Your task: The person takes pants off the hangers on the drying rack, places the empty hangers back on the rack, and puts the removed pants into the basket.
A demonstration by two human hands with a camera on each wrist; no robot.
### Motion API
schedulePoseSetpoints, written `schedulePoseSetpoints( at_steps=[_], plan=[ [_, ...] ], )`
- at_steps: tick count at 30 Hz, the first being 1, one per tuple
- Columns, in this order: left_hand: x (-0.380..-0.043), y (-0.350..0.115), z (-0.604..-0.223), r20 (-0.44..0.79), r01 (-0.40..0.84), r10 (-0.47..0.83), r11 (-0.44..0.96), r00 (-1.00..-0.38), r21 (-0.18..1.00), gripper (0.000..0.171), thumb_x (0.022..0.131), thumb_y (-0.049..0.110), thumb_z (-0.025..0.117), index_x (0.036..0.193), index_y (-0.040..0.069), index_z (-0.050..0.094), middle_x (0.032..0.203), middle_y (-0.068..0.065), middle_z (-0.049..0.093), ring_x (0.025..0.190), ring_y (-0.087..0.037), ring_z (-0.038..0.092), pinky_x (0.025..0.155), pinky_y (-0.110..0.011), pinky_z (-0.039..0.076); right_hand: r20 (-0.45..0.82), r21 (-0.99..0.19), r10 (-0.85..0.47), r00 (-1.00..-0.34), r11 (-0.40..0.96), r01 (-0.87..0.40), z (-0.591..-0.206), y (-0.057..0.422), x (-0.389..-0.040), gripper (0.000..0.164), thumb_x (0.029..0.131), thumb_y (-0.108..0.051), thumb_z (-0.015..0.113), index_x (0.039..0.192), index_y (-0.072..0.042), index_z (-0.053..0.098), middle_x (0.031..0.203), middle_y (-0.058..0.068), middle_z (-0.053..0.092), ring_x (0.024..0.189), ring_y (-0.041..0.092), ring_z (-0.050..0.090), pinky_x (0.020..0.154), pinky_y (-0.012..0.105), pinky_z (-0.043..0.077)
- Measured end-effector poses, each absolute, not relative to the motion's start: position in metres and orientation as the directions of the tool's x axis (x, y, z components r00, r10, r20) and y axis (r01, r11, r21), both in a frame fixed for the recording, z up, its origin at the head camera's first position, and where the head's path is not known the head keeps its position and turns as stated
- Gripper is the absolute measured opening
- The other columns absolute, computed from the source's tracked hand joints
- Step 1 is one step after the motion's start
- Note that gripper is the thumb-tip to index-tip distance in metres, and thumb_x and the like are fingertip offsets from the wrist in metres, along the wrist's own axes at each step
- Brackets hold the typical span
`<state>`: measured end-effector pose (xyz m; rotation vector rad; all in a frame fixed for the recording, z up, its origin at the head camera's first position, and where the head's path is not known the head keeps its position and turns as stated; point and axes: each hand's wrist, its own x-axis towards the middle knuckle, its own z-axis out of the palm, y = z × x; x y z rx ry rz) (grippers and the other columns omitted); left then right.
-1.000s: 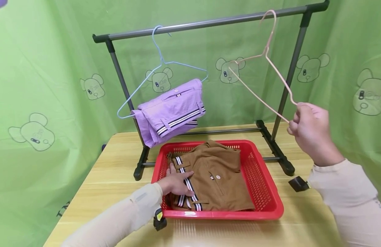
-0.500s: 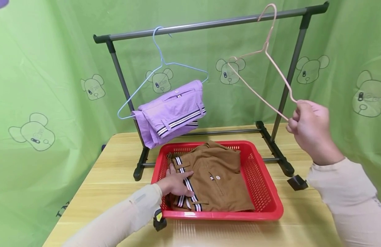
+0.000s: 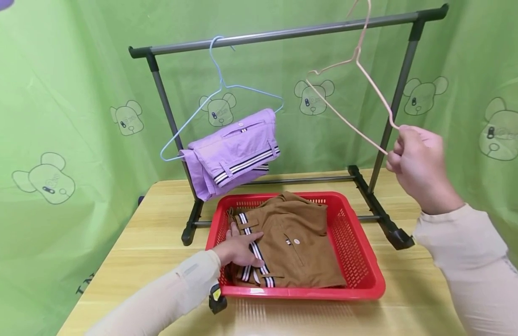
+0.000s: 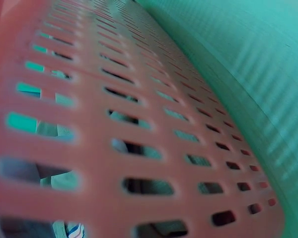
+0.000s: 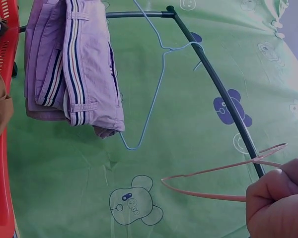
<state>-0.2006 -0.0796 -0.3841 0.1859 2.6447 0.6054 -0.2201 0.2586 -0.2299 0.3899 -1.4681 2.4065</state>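
Observation:
In the head view my right hand (image 3: 422, 165) grips one lower corner of a pink wire hanger (image 3: 347, 122). The hanger is tilted, and its hook stands above the rack's bar, cut off by the frame's top. My left hand (image 3: 239, 249) rests with spread fingers on the striped waistband of folded brown trousers (image 3: 305, 247). These trousers lie in a red basket (image 3: 359, 261). Folded lilac trousers (image 3: 242, 144) hang over a blue hanger (image 3: 246, 86) on the bar. The left wrist view shows the basket's slotted wall (image 4: 94, 148) and not the hand.
A grey clothes rack (image 3: 284, 32) with black feet (image 3: 376, 205) stands behind the basket on a wooden table (image 3: 145, 233). Green curtain (image 3: 74, 116) with bear heads encloses the back and sides.
My right hand has lifted the pink hanger up and slightly left, so its hook has risen above the bar. The left hand and both pairs of trousers have stayed put.

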Motion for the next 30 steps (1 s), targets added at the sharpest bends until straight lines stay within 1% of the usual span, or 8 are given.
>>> schedulePoseSetpoints(
  at_steps=[6, 8, 11, 15, 18, 24, 28, 30],
  plan=[
    [-0.201, -0.080, -0.384, -0.364, 0.041, 0.222, 0.895, -0.904, 0.443, 0.074, 0.079, 0.035, 0.079, 0.145, 0.027, 0.046, 0.152, -0.037, -0.004, 0.140, -0.053, 0.000, 0.112, -0.062, 0.014, 0.369, -0.820, 0.100, -0.924, -0.432, -0.375, -0.229, 0.256, -0.225, 0.030, 0.103, -0.010, 0.043, 0.074, -0.003, 0.047, 0.052, 0.000, 0.033, 0.043, 0.014, 0.022, 0.050, 0.031, 0.012],
    [-0.201, -0.081, -0.384, -0.360, 0.045, 0.223, 0.896, -0.906, 0.442, 0.074, 0.079, 0.035, 0.080, 0.145, 0.027, 0.047, 0.152, -0.037, -0.003, 0.140, -0.053, 0.000, 0.111, -0.062, 0.014, 0.358, -0.831, 0.094, -0.929, -0.422, -0.363, -0.229, 0.256, -0.226, 0.033, 0.103, -0.011, 0.043, 0.070, -0.006, 0.042, 0.052, 0.000, 0.033, 0.042, 0.013, 0.024, 0.050, 0.031, 0.013],
    [-0.202, -0.082, -0.385, -0.356, 0.049, 0.223, 0.897, -0.907, 0.438, 0.075, 0.079, 0.035, 0.080, 0.145, 0.027, 0.046, 0.152, -0.037, -0.002, 0.140, -0.053, 0.000, 0.111, -0.062, 0.014, 0.338, -0.848, 0.085, -0.937, -0.404, -0.342, -0.229, 0.255, -0.228, 0.035, 0.103, -0.014, 0.044, 0.068, -0.007, 0.040, 0.053, -0.001, 0.033, 0.041, 0.012, 0.027, 0.049, 0.030, 0.014],
    [-0.203, -0.083, -0.384, -0.354, 0.055, 0.225, 0.901, -0.908, 0.431, 0.075, 0.078, 0.035, 0.080, 0.145, 0.027, 0.046, 0.152, -0.038, -0.001, 0.139, -0.053, 0.001, 0.111, -0.062, 0.014, 0.325, -0.861, 0.070, -0.943, -0.389, -0.326, -0.230, 0.254, -0.230, 0.038, 0.103, -0.015, 0.044, 0.067, -0.007, 0.039, 0.053, -0.001, 0.033, 0.041, 0.013, 0.024, 0.049, 0.031, 0.014],
    [-0.203, -0.083, -0.385, -0.356, 0.052, 0.221, 0.903, -0.908, 0.426, 0.076, 0.078, 0.036, 0.080, 0.145, 0.027, 0.045, 0.152, -0.038, -0.001, 0.139, -0.054, 0.001, 0.111, -0.061, 0.015, 0.320, -0.866, 0.050, -0.946, -0.390, -0.313, -0.232, 0.254, -0.231, 0.038, 0.104, -0.015, 0.043, 0.067, -0.007, 0.039, 0.053, -0.001, 0.033, 0.042, 0.014, 0.021, 0.051, 0.032, 0.012],
    [-0.201, -0.081, -0.385, -0.363, 0.039, 0.211, 0.903, -0.908, 0.429, 0.076, 0.078, 0.037, 0.080, 0.145, 0.027, 0.045, 0.152, -0.037, -0.002, 0.140, -0.053, 0.002, 0.111, -0.062, 0.015, 0.293, -0.880, 0.036, -0.955, -0.379, -0.284, -0.235, 0.256, -0.231, 0.038, 0.104, -0.019, 0.045, 0.068, -0.008, 0.040, 0.055, -0.002, 0.033, 0.044, 0.014, 0.022, 0.051, 0.031, 0.014],
    [-0.202, -0.080, -0.385, -0.365, 0.033, 0.209, 0.901, -0.907, 0.433, 0.076, 0.079, 0.036, 0.080, 0.145, 0.028, 0.045, 0.153, -0.036, -0.003, 0.140, -0.052, 0.001, 0.111, -0.061, 0.015, 0.315, -0.868, 0.024, -0.949, -0.397, -0.299, -0.237, 0.257, -0.231, 0.038, 0.103, -0.019, 0.048, 0.067, -0.007, 0.041, 0.054, -0.001, 0.032, 0.041, 0.012, 0.025, 0.052, 0.032, 0.012],
    [-0.202, -0.080, -0.384, -0.363, 0.033, 0.208, 0.901, -0.908, 0.433, 0.075, 0.079, 0.036, 0.079, 0.145, 0.028, 0.045, 0.153, -0.036, -0.003, 0.140, -0.052, 0.001, 0.111, -0.062, 0.015, 0.327, -0.849, 0.015, -0.945, -0.434, -0.301, -0.238, 0.259, -0.231, 0.038, 0.102, -0.017, 0.049, 0.067, -0.005, 0.042, 0.054, 0.000, 0.034, 0.040, 0.011, 0.030, 0.050, 0.030, 0.013]
  ],
)
